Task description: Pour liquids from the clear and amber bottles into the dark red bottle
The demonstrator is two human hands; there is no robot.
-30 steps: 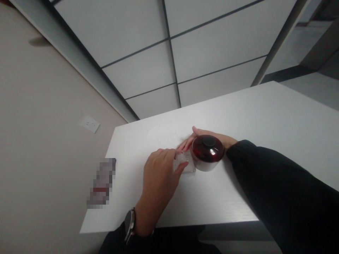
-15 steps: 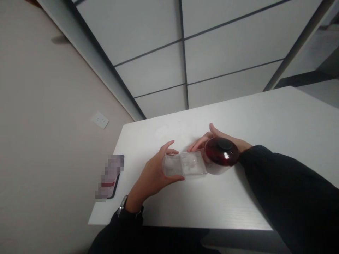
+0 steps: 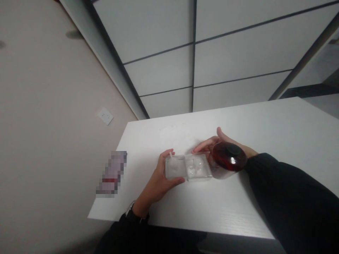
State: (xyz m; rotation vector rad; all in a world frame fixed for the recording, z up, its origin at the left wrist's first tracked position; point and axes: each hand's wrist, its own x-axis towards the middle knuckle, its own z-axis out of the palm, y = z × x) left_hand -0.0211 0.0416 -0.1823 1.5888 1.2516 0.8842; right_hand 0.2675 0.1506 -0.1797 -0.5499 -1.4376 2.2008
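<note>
My left hand (image 3: 159, 180) is closed around the left end of a clear plastic container (image 3: 178, 169), thumb at the near side and fingers at the far side. Against its right side sits a second clear square container (image 3: 198, 167) with shiny, transparent lumps visible in it. Right of that stands a jar-like vessel with a dark red, glossy top (image 3: 229, 157) and a black round centre. My right hand (image 3: 212, 143) is behind this vessel, thumb raised apart and fingers stretched toward the second container's far edge. The vessel hides most of the palm.
A white table (image 3: 164, 208) carries everything. Near its left edge lies a phone-like flat object (image 3: 112, 173), blurred out. A wall with a socket (image 3: 105, 116) borders the left, and white panelled doors (image 3: 164, 77) stand behind the table.
The view has shifted, so hands, containers and vessel appear slightly further right and lower. My left fingers now sit closer along the container's far edge, where they were more raised before.
</note>
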